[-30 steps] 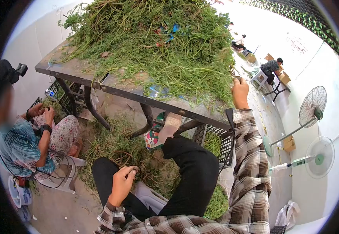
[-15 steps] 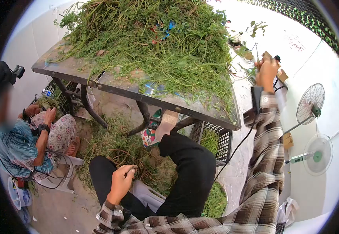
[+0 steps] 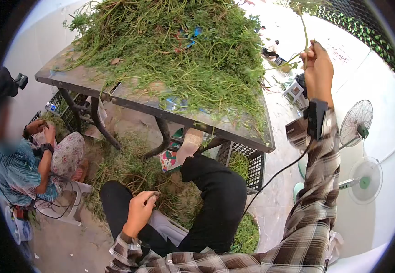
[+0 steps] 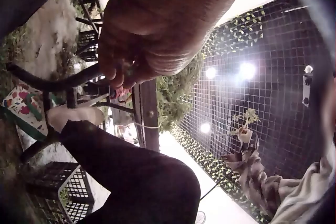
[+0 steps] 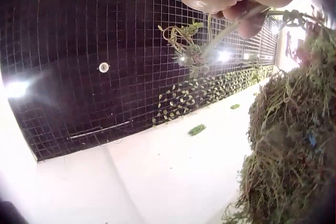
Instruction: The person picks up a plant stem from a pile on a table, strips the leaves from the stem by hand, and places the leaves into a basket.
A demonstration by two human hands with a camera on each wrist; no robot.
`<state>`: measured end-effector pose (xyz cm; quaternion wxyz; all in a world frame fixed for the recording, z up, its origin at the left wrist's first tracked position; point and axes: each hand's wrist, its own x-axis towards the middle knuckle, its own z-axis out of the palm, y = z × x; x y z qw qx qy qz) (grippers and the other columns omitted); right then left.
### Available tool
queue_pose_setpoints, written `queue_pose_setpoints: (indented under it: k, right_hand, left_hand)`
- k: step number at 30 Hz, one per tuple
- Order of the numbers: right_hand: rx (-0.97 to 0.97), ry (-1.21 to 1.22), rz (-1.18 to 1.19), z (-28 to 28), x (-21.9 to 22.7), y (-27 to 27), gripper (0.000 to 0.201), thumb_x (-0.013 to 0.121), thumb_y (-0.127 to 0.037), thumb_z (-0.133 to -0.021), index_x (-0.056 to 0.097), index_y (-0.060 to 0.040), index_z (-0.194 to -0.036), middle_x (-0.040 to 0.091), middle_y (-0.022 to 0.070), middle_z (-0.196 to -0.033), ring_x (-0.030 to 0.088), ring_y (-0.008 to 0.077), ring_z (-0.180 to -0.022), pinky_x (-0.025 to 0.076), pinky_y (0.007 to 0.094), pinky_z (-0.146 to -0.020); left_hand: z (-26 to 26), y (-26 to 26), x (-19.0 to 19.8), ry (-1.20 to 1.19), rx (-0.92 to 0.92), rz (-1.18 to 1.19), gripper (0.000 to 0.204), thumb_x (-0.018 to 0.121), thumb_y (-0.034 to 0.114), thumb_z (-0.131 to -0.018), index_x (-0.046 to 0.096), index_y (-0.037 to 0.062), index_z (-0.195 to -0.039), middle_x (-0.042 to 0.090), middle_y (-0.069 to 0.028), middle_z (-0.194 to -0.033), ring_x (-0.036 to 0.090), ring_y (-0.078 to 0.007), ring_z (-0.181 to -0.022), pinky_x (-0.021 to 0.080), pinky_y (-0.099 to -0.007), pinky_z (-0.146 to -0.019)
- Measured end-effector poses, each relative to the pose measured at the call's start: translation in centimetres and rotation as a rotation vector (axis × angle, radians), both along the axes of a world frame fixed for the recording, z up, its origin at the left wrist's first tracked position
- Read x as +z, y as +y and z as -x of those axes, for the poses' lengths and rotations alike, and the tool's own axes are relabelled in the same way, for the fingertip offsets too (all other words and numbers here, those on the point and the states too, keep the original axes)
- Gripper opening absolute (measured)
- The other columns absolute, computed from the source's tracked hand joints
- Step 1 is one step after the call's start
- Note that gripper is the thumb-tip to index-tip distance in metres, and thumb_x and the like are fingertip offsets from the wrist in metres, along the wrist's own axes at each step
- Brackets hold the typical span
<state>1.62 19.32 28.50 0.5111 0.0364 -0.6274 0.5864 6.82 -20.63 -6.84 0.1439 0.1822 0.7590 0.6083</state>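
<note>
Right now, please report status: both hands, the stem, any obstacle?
Right hand high, pinching leafy green stem beside table heaped with greens. Left hand low, grip unclear. Black cable hanging from right-wrist camera, might snag.

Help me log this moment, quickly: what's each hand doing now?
Left hand: fingers curled; whether it holds anything cannot be told.
Right hand: closed, holding a green stem.

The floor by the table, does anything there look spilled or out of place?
Yes: loose greens lie strewn over the floor near the table, outside the black crate, while the main pile sits on top. It looks like spillage, though possibly dropped deliberately.
</note>
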Motion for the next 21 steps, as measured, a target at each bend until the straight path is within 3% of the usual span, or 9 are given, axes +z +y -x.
queue_pose_setpoints:
  k: [4,10,21]
  right_hand:
    - [0.257,-0.103,0.091,-1.5,-4.0,-5.8,0.018,0.044,-0.007,-0.092,0.049,0.0091,-0.1,0.043,0.0034,-0.073,0.042,0.01,-0.062,0.045,0.0296,-0.062]
    - [0.48,-0.218,0.304,-3.5,-11.6,-13.9,0.014,0.045,-0.011,-0.094,0.05,0.0018,-0.096,0.045,0.0014,-0.072,0.044,0.0079,-0.061,0.044,0.0262,-0.053]
    - [0.57,-0.345,0.705,-6.7,-23.3,-20.0,0.011,0.045,-0.012,-0.094,0.051,-0.003,-0.097,0.048,0.0005,-0.078,0.044,0.0081,-0.064,0.043,0.0276,-0.057]
  left_hand:
    - [0.0,-0.5,0.0,-0.048,-0.003,-0.02,0.018,0.053,0.005,-0.085,0.062,-0.0041,-0.097,0.062,-0.0102,-0.083,0.057,-0.0143,-0.064,0.045,-0.0277,-0.059]
    - [-0.3,-0.1,0.6,-0.188,-0.06,-0.145,0.025,0.051,0.016,-0.09,0.062,-0.0046,-0.098,0.063,-0.0064,-0.086,0.055,-0.0089,-0.064,0.045,-0.0236,-0.056]
    - [-0.4,-1.0,0.7,-0.383,-0.018,-0.281,0.027,0.051,0.019,-0.091,0.062,-0.0022,-0.104,0.064,-0.0048,-0.087,0.053,-0.0059,-0.065,0.043,-0.0205,-0.057]
